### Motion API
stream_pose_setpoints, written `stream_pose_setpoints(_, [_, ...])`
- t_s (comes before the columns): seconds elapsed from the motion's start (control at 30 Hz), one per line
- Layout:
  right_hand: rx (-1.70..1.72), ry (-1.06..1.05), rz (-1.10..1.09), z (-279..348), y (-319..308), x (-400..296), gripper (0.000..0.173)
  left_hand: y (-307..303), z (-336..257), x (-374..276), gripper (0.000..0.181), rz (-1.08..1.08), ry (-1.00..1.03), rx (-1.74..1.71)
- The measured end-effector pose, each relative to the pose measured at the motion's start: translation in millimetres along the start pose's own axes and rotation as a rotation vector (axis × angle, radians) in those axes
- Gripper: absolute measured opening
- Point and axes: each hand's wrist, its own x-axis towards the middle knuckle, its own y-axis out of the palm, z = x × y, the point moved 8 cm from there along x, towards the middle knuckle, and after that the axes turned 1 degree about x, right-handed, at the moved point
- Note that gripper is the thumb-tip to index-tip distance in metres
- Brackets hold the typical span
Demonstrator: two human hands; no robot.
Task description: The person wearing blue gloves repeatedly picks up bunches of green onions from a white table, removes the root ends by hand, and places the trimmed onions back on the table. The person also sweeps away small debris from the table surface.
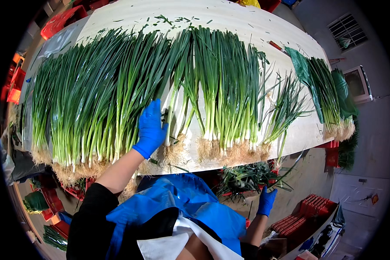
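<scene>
Long green onions with white stems and brown roots (pixel 84 107) lie in a wide row on a pale table (pixel 149 13), leaves pointing away from me. My left hand (pixel 152 126), in a blue glove, rests flat on the right edge of the left pile; it seems to grip nothing. To its right lie a few loose stalks (pixel 182 117) and another pile of green onions (pixel 227 94). My right hand (pixel 267 200), also gloved in blue, is low at the right, off the table, with its fingers closed around a thin green leaf (pixel 284 174).
Smaller, thinner onions (pixel 282 110) lie right of the piles. A tool with a reddish handle (pixel 275 45) is near green plastic wrap (pixel 295 65) around a bundle. Below the table edge, a red crate holds leaf scraps (pixel 247 178). Folded red crates (pixel 302 216) are stacked at lower right.
</scene>
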Motion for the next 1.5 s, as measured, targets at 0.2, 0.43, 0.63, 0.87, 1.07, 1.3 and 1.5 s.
stream_pose_setpoints(0.2, [0.541,-0.146,0.587,199.6,90.6,-40.6,0.031,60.6,-12.1,-2.6,0.098,0.245,-0.209,-0.222])
stream_pose_setpoints(0.43, [0.05,-0.788,0.656,388.7,191.1,-124.5,0.065,77.4,12.9,5.3,0.057,0.374,-0.293,-1.004])
stream_pose_setpoints(0.63, [-0.118,-0.766,0.785,387.1,245.2,-102.9,0.028,36.9,2.5,-25.1,0.044,0.543,-0.515,-1.691])
stream_pose_setpoints(0.87, [0.799,0.112,1.767,432.1,210.6,-137.7,0.035,24.9,38.7,-73.3,0.046,0.541,-0.642,-1.917])
stream_pose_setpoints(1.07, [0.703,0.332,1.637,379.9,258.5,-193.0,0.038,56.3,23.6,-76.1,0.038,0.677,-0.733,-1.822])
stream_pose_setpoints(1.3, [0.466,0.108,1.388,379.6,234.6,-209.5,0.03,64.6,14.3,-91.4,0.052,0.67,-0.559,-1.696])
stream_pose_setpoints(1.5, [0.606,0.117,1.468,408.7,228.5,-205.2,0.032,55.1,16.5,-105.6,0.042,0.589,-0.655,-1.781])
